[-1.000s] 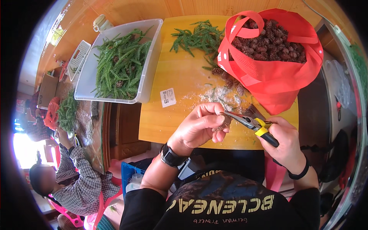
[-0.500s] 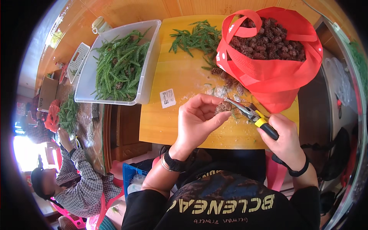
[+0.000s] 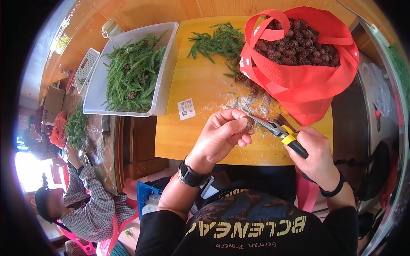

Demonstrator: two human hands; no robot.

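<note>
Over the front half of the yellow table, my left hand (image 3: pixel 222 133) is closed round a small brown pine cone (image 3: pixel 248 123), mostly hidden by the fingers. A thin dark wire (image 3: pixel 247 109) sticks up beside the fingertips. My right hand (image 3: pixel 314 149) grips a pair of pliers (image 3: pixel 279 131) by its yellow and black handles. Their metal jaws reach left to the pine cone at my left fingertips; whether they grip the wire I cannot tell. Beyond my hands, loose pine cones (image 3: pixel 256 90) lie by a red bag (image 3: pixel 307 81) filled with more cones.
A clear plastic bin (image 3: pixel 171 64) of green sprigs and a few cones stands at the left. More green sprigs (image 3: pixel 220 42) lie at the table's far side. A white label (image 3: pixel 186 109) and whitish crumbs are on the yellow table (image 3: pixel 179 141). Another person (image 3: pixel 92 200) sits at a table further left.
My left hand has turned, its fingers now curled over the pine cone, which shows less. The pliers and my right hand have shifted slightly left.
</note>
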